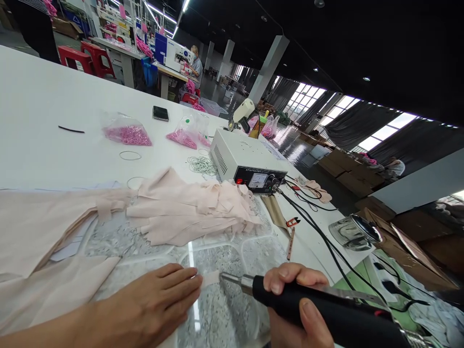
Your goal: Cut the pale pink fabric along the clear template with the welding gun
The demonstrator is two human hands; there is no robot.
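My left hand (155, 302) lies flat, its fingers stretched out and pressing on one end of a small pale fabric strip (211, 278). The strip rests on a grey marble-patterned mat (232, 309). In my right hand (297, 299) is a black pen-like power tool (326, 314) with a slim metal tip, fingers and thumb wrapped around its body. That tip points left and meets or nearly meets the strip's free end. Beyond both hands spreads a pile of pale pink fabric pieces (192, 208). Larger pale fabric panels (43, 227) lie to the left.
A white control box (250, 154) with a dial and black cables (319, 222) stands behind the pile. Near it are bags of pink bits (126, 133), green rings (201, 165), a phone (160, 113), a pencil (290, 244) and a glass jar (353, 232). A person (196, 65) sits at a sewing machine.
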